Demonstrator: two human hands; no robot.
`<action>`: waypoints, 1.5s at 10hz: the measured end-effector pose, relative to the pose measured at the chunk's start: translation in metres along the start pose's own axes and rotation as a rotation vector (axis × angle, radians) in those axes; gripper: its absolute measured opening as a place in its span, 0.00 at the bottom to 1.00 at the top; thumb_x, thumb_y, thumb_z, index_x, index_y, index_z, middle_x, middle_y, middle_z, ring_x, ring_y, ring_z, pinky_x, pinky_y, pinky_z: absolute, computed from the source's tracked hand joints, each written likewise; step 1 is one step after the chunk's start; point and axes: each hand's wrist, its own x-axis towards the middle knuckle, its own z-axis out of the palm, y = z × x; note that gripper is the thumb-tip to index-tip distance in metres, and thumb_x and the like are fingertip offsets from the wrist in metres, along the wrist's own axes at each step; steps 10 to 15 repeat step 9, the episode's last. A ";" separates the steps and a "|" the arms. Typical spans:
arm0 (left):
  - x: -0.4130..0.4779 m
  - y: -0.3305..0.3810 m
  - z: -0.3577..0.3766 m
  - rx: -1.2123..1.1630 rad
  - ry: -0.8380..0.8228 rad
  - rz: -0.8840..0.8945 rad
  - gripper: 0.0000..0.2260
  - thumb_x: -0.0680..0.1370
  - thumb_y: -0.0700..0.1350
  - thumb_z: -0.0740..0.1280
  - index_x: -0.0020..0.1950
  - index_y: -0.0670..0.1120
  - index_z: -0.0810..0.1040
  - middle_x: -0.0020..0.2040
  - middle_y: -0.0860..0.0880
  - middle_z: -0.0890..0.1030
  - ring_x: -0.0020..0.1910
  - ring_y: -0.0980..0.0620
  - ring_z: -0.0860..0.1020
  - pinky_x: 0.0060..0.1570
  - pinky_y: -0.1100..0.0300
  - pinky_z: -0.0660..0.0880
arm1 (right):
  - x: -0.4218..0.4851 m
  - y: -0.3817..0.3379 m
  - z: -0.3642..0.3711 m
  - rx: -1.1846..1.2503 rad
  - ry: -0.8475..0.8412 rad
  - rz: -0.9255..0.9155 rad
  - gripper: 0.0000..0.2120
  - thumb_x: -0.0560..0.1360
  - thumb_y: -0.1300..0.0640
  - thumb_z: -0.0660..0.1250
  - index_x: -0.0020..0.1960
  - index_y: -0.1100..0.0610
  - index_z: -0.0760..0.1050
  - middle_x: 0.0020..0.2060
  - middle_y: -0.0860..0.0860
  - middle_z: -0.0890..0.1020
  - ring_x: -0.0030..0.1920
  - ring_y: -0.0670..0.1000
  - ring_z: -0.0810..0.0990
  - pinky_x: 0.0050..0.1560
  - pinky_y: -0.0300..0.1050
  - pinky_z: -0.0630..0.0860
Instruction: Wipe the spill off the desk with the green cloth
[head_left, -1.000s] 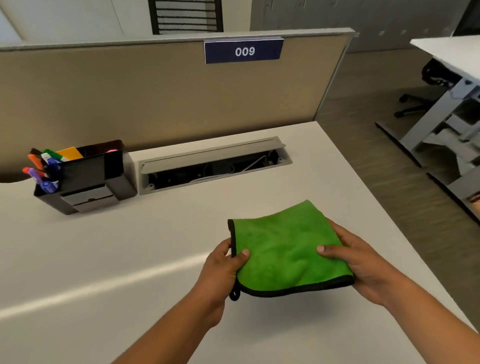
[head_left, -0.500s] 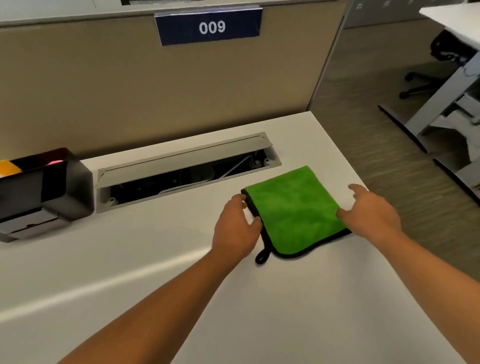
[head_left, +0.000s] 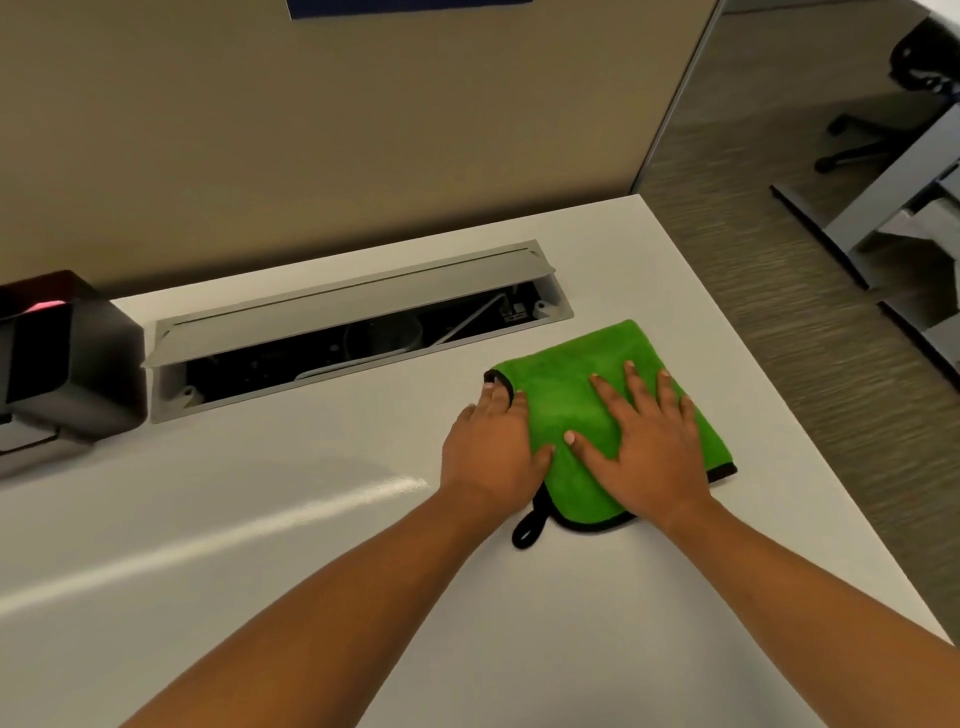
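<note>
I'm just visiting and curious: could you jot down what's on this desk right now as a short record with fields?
surface: white desk
cloth: green cloth, folded, flat on the desk near its right edge
left hand: at the cloth's left edge
right hand: spread flat on top of the cloth
behind cloth: open cable tray
far left: black organiser
spill: none visible

Bright, even indoor light from overhead. Long pale streak of glare across the smooth white desk top. Soft faint shadows under both forearms. Motion blur on the striped grey carpet floor at right. Wide-angle bending of the tan fabric partition panel.
</note>
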 end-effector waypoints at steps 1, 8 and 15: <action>0.010 -0.013 0.004 0.044 0.009 0.040 0.35 0.76 0.62 0.61 0.77 0.46 0.58 0.77 0.44 0.61 0.77 0.47 0.56 0.74 0.49 0.57 | 0.002 0.001 0.008 -0.012 0.039 0.012 0.39 0.73 0.23 0.48 0.79 0.40 0.58 0.80 0.54 0.59 0.79 0.64 0.54 0.76 0.67 0.56; -0.066 -0.091 -0.054 0.163 0.027 -0.042 0.35 0.79 0.60 0.59 0.79 0.48 0.46 0.80 0.50 0.43 0.79 0.49 0.43 0.70 0.56 0.41 | -0.058 -0.048 -0.055 0.170 -0.415 0.022 0.31 0.74 0.39 0.70 0.72 0.50 0.71 0.72 0.52 0.73 0.70 0.55 0.72 0.67 0.50 0.72; -0.095 -0.122 -0.093 0.228 0.112 -0.041 0.29 0.82 0.56 0.53 0.79 0.47 0.46 0.80 0.50 0.42 0.79 0.50 0.44 0.70 0.57 0.41 | -0.112 -0.076 -0.083 0.325 -0.697 -0.093 0.24 0.71 0.36 0.72 0.64 0.43 0.76 0.65 0.43 0.77 0.62 0.43 0.77 0.62 0.43 0.76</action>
